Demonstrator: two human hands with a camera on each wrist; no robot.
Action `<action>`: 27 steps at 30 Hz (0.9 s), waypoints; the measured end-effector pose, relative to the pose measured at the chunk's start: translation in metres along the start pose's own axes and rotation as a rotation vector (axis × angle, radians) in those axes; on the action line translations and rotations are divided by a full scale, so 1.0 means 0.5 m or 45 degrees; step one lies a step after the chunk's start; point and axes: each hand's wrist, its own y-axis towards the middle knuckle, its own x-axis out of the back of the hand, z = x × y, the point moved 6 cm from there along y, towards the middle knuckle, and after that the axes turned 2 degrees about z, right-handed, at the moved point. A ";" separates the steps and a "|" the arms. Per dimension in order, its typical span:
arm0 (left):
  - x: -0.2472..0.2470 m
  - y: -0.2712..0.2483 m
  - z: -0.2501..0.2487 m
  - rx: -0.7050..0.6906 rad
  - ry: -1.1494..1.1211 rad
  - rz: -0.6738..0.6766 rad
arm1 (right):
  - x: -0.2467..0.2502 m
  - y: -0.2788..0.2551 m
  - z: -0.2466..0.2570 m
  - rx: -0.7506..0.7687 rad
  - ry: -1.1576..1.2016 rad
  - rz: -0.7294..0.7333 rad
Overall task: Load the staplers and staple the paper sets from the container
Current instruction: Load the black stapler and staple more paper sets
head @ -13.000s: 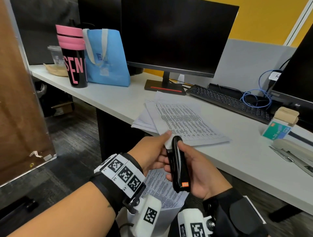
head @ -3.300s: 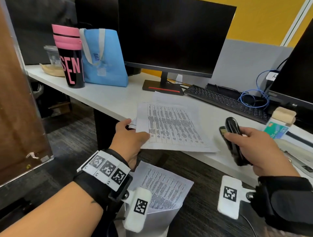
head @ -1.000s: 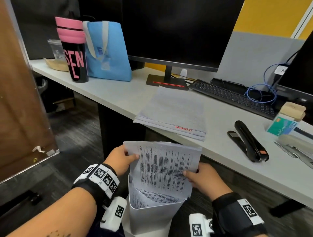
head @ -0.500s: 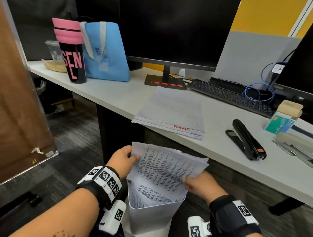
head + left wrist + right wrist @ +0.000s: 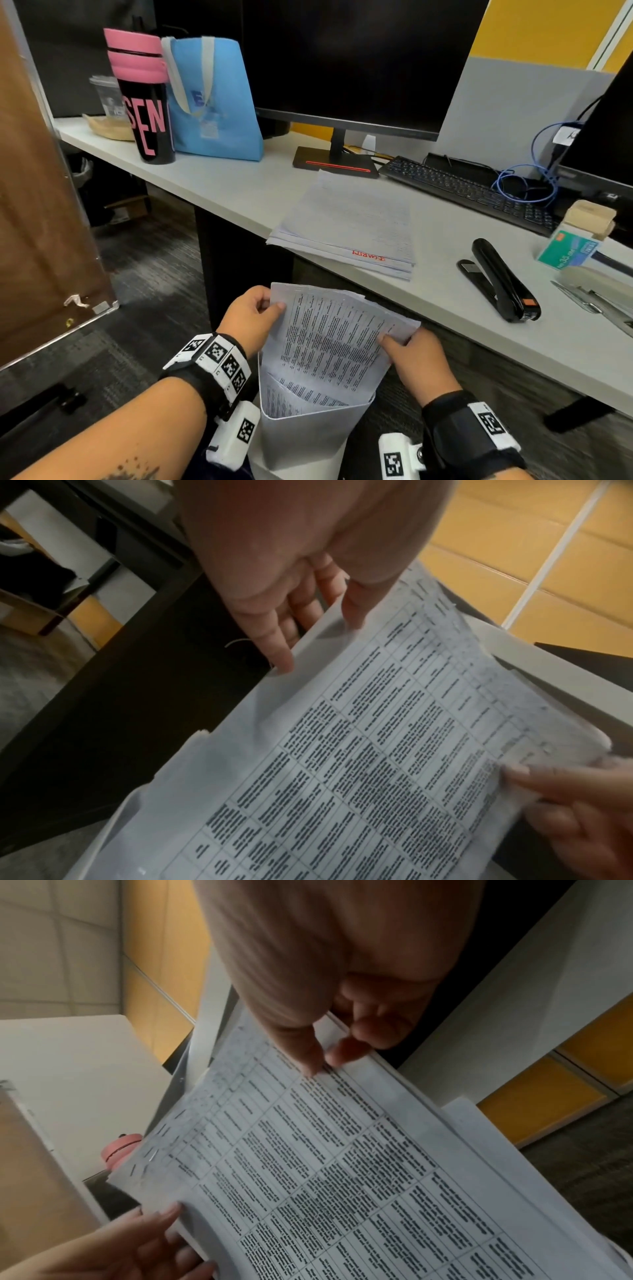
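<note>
A set of printed paper sheets (image 5: 329, 339) (image 5: 394, 750) (image 5: 325, 1164) stands tilted in a white container (image 5: 308, 435) in front of the desk, below its edge. My left hand (image 5: 253, 315) (image 5: 315, 631) pinches the set's top left corner, thumb on the front. At the right edge my right hand (image 5: 411, 346) (image 5: 325, 1058) pinches the same set between thumb and fingers. More printed sheets stay lower in the container. A black stapler (image 5: 503, 284) lies on the desk to the right, apart from both hands. A face-down stack of papers (image 5: 349, 226) rests near the desk's front edge.
A grey open stapler (image 5: 596, 294) and a green staple box (image 5: 568, 250) sit at the desk's far right. Keyboard (image 5: 469, 192), monitor (image 5: 342, 58), blue bag (image 5: 212, 99) and pink-lidded black tumbler (image 5: 144, 99) stand further back. A brown panel (image 5: 41, 212) rises at the left.
Both hands have tilted the paper set clockwise and shifted it a little up out of the container over the last second. The black stapler stays on the desk.
</note>
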 end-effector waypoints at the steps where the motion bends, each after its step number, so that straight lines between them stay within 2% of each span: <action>1: 0.000 -0.001 -0.007 -0.025 -0.002 -0.008 | 0.005 -0.002 0.009 0.035 -0.003 -0.050; 5: -0.008 -0.004 -0.025 -0.085 -0.028 0.042 | 0.010 -0.015 0.033 0.135 -0.006 -0.065; 10: -0.025 -0.010 -0.008 -0.028 0.269 0.202 | 0.018 -0.011 0.035 0.106 -0.585 0.023; 15: -0.051 -0.016 -0.033 -0.103 0.335 0.271 | 0.051 -0.008 0.047 0.012 -0.800 -0.018; 18: -0.062 -0.013 -0.041 -0.128 0.337 0.296 | 0.057 -0.005 0.052 -0.058 -0.916 0.068; 23: -0.061 -0.012 -0.027 -0.074 0.346 0.336 | 0.037 -0.005 0.049 -0.056 -0.995 0.192; 27: -0.069 -0.009 -0.013 -0.028 0.420 0.411 | 0.028 -0.002 0.037 -0.130 -1.040 0.290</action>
